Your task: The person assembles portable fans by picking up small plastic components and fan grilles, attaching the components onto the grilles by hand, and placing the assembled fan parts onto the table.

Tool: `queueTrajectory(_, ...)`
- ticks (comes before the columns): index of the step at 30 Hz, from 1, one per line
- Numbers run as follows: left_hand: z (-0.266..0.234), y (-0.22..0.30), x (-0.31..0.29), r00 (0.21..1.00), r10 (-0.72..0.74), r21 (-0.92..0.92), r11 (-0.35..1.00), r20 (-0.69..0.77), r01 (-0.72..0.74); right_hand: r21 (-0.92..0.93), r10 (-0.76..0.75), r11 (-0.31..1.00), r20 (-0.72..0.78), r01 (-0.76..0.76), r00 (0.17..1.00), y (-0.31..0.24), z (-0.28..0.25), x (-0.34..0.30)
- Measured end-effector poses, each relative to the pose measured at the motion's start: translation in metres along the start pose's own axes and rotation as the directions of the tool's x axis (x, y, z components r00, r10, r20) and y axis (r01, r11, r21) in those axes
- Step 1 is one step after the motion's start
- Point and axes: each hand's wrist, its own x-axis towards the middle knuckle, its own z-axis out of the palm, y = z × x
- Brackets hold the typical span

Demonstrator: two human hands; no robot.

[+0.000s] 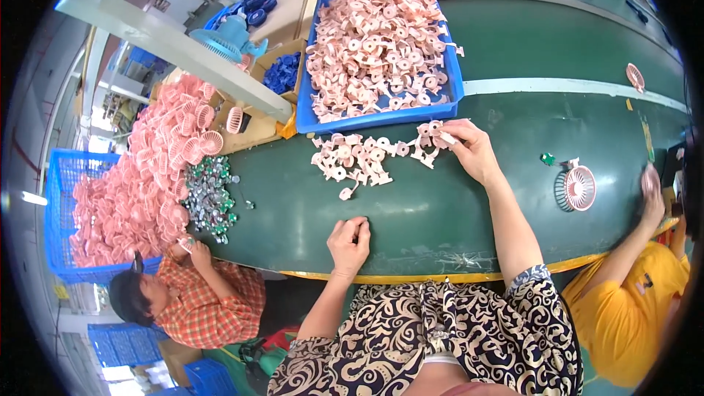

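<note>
My right hand [475, 150] is closed, its thumb and fingers pinching a small pale pink plastic part [446, 137] at the right end of a loose pile. That pile of pale pink plastic parts [356, 156], many with a round disc and a stem, lies on the green table just below the blue tray. Nearer to me, my left hand [348, 246] is held closed over the table with its fingers curled. What it holds, if anything, is hidden. A blue tray [381, 119] heaped with the same pale parts stands straight ahead.
At left, pink fan housings [125, 198] overflow a blue crate [59, 205] beside small green-and-silver components [211, 194]. One pink fan housing [580, 188] and a green piece [548, 159] lie at right. Co-workers sit on both sides: a checked shirt [213, 308] left, a yellow shirt [623, 308] right.
</note>
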Motion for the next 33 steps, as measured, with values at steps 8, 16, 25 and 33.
queueTrajectory(8, -0.003, -0.002, 0.004, 0.999, -0.017, -0.112, 0.993, 0.034, 0.020, -0.359, -0.326, 0.897, -0.150, 0.256, 0.933, -0.007, 0.008, 0.000)
queueTrajectory(16, -0.006, -0.013, -0.003, 0.995, -0.054, -0.180, 0.981, 0.086, 0.069, -0.304, -0.271, 0.936, -0.305, 0.177, 0.913, -0.014, 0.022, -0.004)
queueTrajectory(25, -0.003, -0.013, -0.004, 0.991, -0.098, -0.267, 0.956, 0.093, 0.120, -0.835, -0.619, 0.453, -0.041, 0.314, 0.785, -0.022, 0.031, 0.006)
queueTrajectory(33, -0.012, -0.010, 0.004, 0.997, -0.067, -0.174, 0.982, 0.022, 0.070, -0.824, -0.699, 0.381, 0.040, 0.419, 0.714, -0.030, 0.033, 0.014)
